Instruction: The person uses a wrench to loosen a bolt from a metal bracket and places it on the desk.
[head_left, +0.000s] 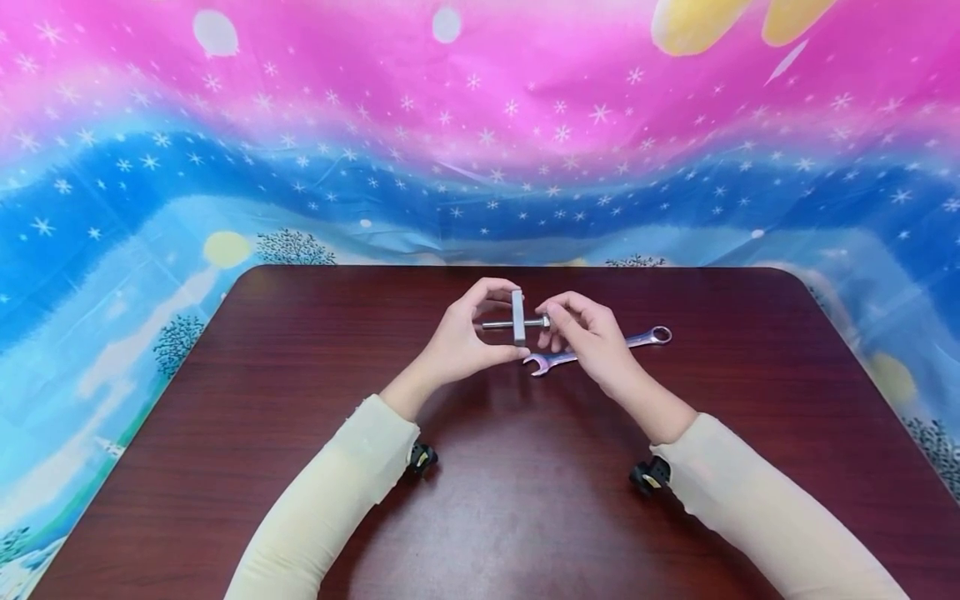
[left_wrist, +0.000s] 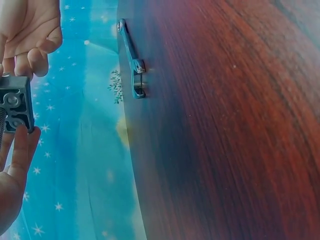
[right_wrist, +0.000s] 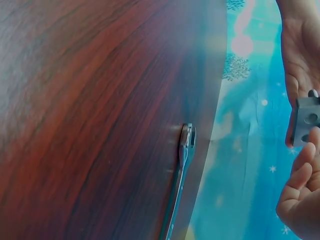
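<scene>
Above the table, my left hand (head_left: 463, 333) grips a grey metal block (head_left: 518, 317) by its edges between fingers and thumb. A bolt (head_left: 497, 325) passes through the block, its threaded end pointing toward the left palm. On the other side, my right hand (head_left: 588, 337) pinches the bolt's hex head with thumb and fingers. Recesses and round holes show on the block's face (left_wrist: 18, 101) in the left wrist view. A combination wrench (head_left: 558, 360) lies on the table below, partly hidden behind the right hand.
The dark wood table (head_left: 300, 358) extends around both forearms, its far edge just beyond the hands. Behind it hangs a pink and blue patterned cloth (head_left: 480, 125). Small black wrist cameras (head_left: 649, 477) sit under the sleeves.
</scene>
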